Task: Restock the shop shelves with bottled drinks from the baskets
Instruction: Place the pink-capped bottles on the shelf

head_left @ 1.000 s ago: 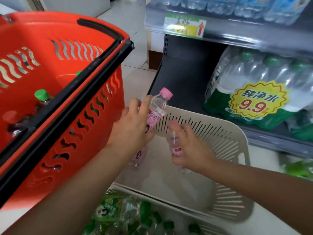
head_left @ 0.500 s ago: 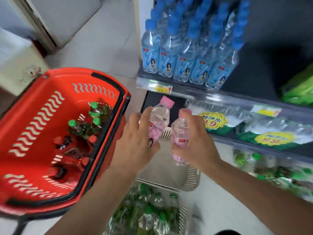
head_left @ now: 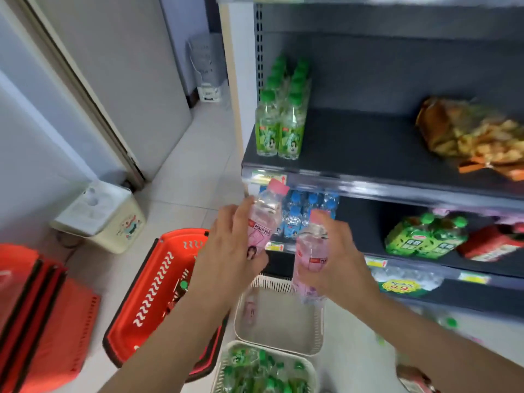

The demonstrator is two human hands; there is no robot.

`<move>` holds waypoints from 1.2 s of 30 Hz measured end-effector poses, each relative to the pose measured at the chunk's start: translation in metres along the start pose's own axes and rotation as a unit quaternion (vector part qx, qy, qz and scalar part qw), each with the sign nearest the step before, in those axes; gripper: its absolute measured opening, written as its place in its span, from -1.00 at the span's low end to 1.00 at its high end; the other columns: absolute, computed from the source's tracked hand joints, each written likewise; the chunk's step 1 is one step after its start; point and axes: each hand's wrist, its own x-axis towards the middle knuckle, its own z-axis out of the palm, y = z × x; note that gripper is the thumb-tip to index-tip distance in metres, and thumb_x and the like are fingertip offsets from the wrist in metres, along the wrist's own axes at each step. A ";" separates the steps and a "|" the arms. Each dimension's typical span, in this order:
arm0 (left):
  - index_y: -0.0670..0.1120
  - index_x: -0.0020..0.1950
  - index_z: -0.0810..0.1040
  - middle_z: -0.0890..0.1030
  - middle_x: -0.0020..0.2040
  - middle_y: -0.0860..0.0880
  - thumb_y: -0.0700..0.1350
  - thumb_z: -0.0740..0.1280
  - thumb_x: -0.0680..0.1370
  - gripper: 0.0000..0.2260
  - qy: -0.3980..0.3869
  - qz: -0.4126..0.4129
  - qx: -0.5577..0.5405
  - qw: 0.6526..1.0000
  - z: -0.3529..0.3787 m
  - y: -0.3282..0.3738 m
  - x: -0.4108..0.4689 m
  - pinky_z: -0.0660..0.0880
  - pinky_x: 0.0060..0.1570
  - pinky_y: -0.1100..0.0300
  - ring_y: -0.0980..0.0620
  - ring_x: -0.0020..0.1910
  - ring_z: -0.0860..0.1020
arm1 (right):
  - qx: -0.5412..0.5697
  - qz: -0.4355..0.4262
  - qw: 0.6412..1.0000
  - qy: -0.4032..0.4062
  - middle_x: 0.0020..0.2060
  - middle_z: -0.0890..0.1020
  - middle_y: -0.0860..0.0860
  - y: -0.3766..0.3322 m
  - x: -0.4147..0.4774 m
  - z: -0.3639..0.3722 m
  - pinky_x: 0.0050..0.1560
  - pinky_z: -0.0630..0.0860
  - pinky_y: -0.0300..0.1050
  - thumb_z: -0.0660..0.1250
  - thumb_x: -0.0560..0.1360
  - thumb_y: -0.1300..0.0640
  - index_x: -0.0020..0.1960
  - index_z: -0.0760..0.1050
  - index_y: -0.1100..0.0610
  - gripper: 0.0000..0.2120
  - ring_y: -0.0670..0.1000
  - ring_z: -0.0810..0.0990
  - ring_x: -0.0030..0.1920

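My left hand (head_left: pixel 226 251) grips a clear pink-capped peach soda bottle (head_left: pixel 265 214), held upright. My right hand (head_left: pixel 334 259) grips a second pink-labelled bottle (head_left: pixel 310 262) beside it. Both bottles are raised in front of the dark shelf unit, just below the edge of the shelf (head_left: pixel 354 148) that holds two rows of green-capped bottles (head_left: pixel 279 117) at its left end. Below my hands sits a beige slotted basket (head_left: pixel 279 336) with one pink bottle (head_left: pixel 251 307) lying in it. A red basket (head_left: pixel 158 290) with dark bottles stands to its left.
A second beige basket (head_left: pixel 226 367) full of green-capped bottles sits nearest me. Blue-capped water bottles (head_left: pixel 307 211) fill the lower shelf's left end, green packs (head_left: pixel 422 239) further right. Bagged snacks (head_left: pixel 470 131) lie on the upper shelf. Stacked red baskets (head_left: pixel 37 313) stand at far left.
Both hands have lifted the pink bottles from inside the beige basket up toward the shelves. My view has risen, now showing the shelf with green-capped bottles.
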 end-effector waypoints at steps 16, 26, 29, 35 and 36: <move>0.07 0.40 0.16 0.29 0.09 0.05 -0.17 0.46 0.32 -0.25 0.174 0.115 -0.027 0.978 -0.223 0.051 0.079 0.33 -0.34 0.31 0.02 -0.13 0.42 | 0.048 -0.112 0.979 0.165 0.13 0.26 -0.20 -0.183 0.027 -0.159 -0.22 0.45 -0.34 0.50 0.33 0.06 0.38 0.02 -0.37 -0.13 -0.13 0.49 -0.07; 0.01 0.47 0.13 0.21 0.07 0.12 -0.08 0.50 0.38 -0.22 0.240 0.130 -0.069 0.960 -0.290 0.084 0.131 0.36 -0.33 0.35 0.15 -0.15 0.36 | 0.029 -0.186 0.941 0.280 0.16 0.26 -0.17 -0.248 0.063 -0.259 -0.19 0.37 -0.35 0.53 0.30 0.08 0.47 0.03 -0.22 -0.06 -0.16 0.36 0.02; 0.03 0.47 0.12 0.20 0.09 0.15 -0.07 0.50 0.38 -0.22 0.257 0.132 -0.077 0.954 -0.291 0.101 0.147 0.38 -0.27 0.28 0.16 -0.13 0.37 | -0.006 -0.198 0.932 0.304 0.17 0.29 -0.11 -0.251 0.082 -0.293 -0.14 0.39 -0.24 0.52 0.29 0.06 0.47 0.02 -0.21 -0.06 -0.13 0.41 -0.09; -0.01 0.47 0.13 0.22 0.12 0.12 -0.09 0.49 0.38 -0.23 0.277 0.114 -0.071 0.951 -0.272 0.137 0.185 0.28 -0.24 0.39 0.34 -0.13 0.24 | -0.066 -0.182 0.932 0.306 0.25 0.31 0.03 -0.219 0.145 -0.345 -0.16 0.47 -0.12 0.51 0.31 0.00 0.48 -0.04 -0.21 -0.05 0.04 0.50 -0.11; -0.02 0.47 0.13 0.23 0.14 0.11 -0.08 0.49 0.38 -0.23 0.278 0.110 -0.074 0.951 -0.267 0.144 0.191 0.29 -0.19 0.35 0.35 -0.12 0.23 | -0.070 -0.179 0.935 0.299 0.25 0.31 0.04 -0.210 0.156 -0.349 -0.15 0.50 -0.10 0.50 0.32 -0.01 0.49 -0.04 -0.21 -0.05 0.06 0.52 -0.11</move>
